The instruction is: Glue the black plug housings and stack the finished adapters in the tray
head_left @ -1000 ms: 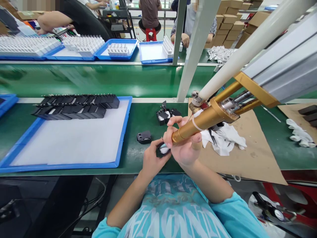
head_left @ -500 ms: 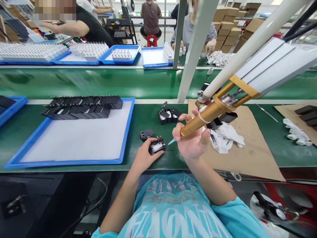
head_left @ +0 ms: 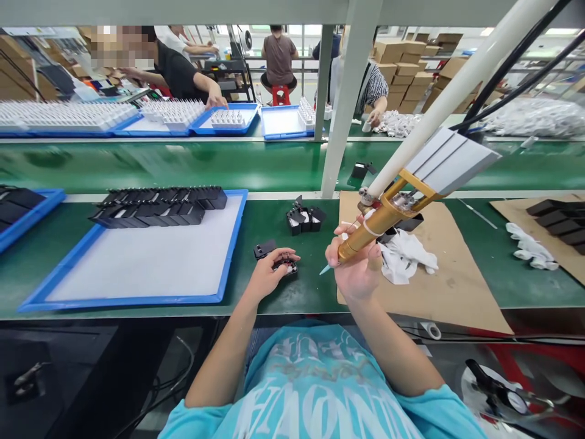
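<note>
My left hand point(head_left: 269, 273) rests on the green bench, fingers closed over a small black housing point(head_left: 287, 266). A second black piece point(head_left: 264, 249) lies just beyond it. My right hand point(head_left: 359, 268) is wrapped round a gold pen-shaped dispensing tool point(head_left: 368, 233) with a pale tip pointing down-left, lifted above the bench and apart from the housing. The tool hangs from a white tube and a grey block point(head_left: 445, 161).
A blue tray point(head_left: 231, 256) with rows of black housings point(head_left: 159, 204) lies to the left. A small cluster of black parts point(head_left: 302, 218), a white rag point(head_left: 406, 256) on brown cardboard point(head_left: 457, 286), a white post point(head_left: 340, 116), and other people across the far belt.
My right hand lifted the gold tool up and right, away from the housing. My left hand moved the housing forward onto the bench and closed its fingers over it.
</note>
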Motion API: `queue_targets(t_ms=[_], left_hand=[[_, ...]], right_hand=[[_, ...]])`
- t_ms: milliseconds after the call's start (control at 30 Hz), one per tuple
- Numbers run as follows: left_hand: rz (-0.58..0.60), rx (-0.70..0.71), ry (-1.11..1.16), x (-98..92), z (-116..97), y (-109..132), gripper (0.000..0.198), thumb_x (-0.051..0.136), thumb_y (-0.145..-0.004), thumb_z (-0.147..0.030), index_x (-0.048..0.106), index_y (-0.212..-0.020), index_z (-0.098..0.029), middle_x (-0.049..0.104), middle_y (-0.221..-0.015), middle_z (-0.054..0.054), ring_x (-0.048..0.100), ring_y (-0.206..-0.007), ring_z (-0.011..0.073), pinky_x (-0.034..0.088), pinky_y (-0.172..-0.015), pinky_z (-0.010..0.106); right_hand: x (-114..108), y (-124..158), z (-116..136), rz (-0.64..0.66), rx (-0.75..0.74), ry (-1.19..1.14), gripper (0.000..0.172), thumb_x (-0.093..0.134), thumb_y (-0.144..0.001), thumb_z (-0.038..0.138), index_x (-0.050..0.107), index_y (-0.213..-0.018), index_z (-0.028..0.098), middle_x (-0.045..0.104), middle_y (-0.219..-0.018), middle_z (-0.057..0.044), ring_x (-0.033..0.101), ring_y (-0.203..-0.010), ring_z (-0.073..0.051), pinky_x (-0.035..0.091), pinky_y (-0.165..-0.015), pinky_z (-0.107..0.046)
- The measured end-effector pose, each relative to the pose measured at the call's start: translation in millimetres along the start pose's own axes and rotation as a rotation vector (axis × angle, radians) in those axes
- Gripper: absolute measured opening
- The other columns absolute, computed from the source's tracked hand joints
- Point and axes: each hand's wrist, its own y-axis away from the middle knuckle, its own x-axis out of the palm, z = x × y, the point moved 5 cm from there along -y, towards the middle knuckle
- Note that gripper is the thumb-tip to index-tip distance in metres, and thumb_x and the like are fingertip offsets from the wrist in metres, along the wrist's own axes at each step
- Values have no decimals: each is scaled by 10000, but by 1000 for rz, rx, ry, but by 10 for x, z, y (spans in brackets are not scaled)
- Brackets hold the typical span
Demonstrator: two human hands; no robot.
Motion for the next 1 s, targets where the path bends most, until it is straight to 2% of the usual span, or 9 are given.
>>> queue_targets(t_ms=[133, 267, 400, 667, 767, 867, 933, 1000], left_hand=[[35, 163, -291, -78, -200, 96, 450, 457, -831, -110, 579, -1255, -199, 718, -1136, 79, 650, -1081, 196, 513, -988, 414], [141, 281, -495, -90, -372, 224, 529, 441, -933, -156, 423, -1454, -248, 654, -1269, 84, 572, -1157, 209, 489, -1017, 417], [82, 319, -658, -58, -391, 262, 451, 431, -983, -233, 464, -1432, -259, 699, -1173, 75, 600, -1083, 216, 513, -971, 417], [-10, 310, -741, 71, -309, 253, 285, 429, -994, -286, 626, -1187, -217, 707, -1104, 84, 667, -1017, 186, 550, -896, 334], [-28, 294, -908, 105, -241, 261, 282, 476, -972, -325, 619, -1198, -235, 701, -1124, 81, 666, -1022, 200, 557, -858, 321], [-9, 258, -1026, 106, -191, 256, 325, 559, -927, -376, 608, -1217, -239, 704, -1060, 80, 673, -957, 218, 556, -765, 302], [23, 226, -983, 99, -176, 255, 295, 548, -930, -370, 614, -1191, -250, 696, -1007, 63, 671, -920, 214, 543, -729, 291], [14, 168, -834, 93, -177, 257, 258, 542, -928, -380, 618, -1142, -258, 680, -1004, 50, 660, -929, 212, 534, -764, 304]], right_hand=[[-71, 1, 15, -2, -4, 2, 349, 474, -854, 603, 469, -1019, 296, 592, -946, 11, 487, -438, -82, 349, -440, -272], [-147, -6, 29, 29, -11, -45, 296, 480, -884, 540, 499, -1043, 290, 595, -961, 7, 521, -460, -88, 355, -447, -274], [-212, -29, 30, 45, 12, -79, 334, 509, -874, 527, 498, -1119, 300, 601, -963, 6, 535, -467, -96, 376, -452, -286], [-343, -46, 17, 32, 29, -57, 288, 513, -867, 538, 460, -1047, 319, 619, -957, 13, 527, -472, -107, 381, -467, -288], [-400, -37, 30, 44, 28, -64, 292, 520, -872, 523, 462, -1064, 311, 624, -961, 7, 543, -483, -111, 395, -472, -292], [-427, -41, 55, 69, 26, -92, 292, 528, -882, 496, 466, -1092, 303, 628, -964, 5, 558, -489, -111, 398, -475, -289], [-431, -50, 75, 89, 17, -109, 292, 531, -889, 474, 459, -1114, 304, 641, -986, -1, 567, -490, -111, 389, -465, -282], [-433, -58, 93, 115, 8, -106, 300, 534, -896, 455, 440, -1141, 310, 662, -1034, -16, 583, -506, -116, 381, -462, -275]])
